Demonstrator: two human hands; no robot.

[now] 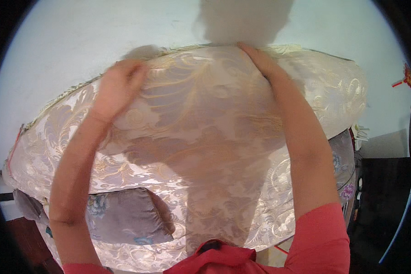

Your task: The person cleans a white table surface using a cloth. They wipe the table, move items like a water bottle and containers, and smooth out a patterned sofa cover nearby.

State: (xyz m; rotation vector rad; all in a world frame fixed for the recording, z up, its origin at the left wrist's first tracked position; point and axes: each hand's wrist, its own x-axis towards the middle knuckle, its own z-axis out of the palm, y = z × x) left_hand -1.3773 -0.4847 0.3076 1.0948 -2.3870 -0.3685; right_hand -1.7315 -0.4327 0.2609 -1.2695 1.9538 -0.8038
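Note:
A cream and lilac brocade cover (191,99) with gold leaf patterns lies over a sofa, its backrest standing against the wall. My left hand (123,85), blurred, is at the top edge of the backrest; its fingers are partly curled, and whether they pinch fabric does not show. Farther right, my right hand (255,58) reaches over the same edge, fingertips pointing to the gap at the wall. Most of its fingers are hidden, so its grip is unclear. Under my left forearm, a grey floral cushion (130,215) rests on the covered seat.
The pale wall (89,30) rises directly behind the backrest. Another grey floral cushion (342,164) is at the right end, and part of a grey one (29,205) shows at the left. A dark cabinet or table (380,195) stands right of the sofa. A red ornament (406,79) hangs at far right.

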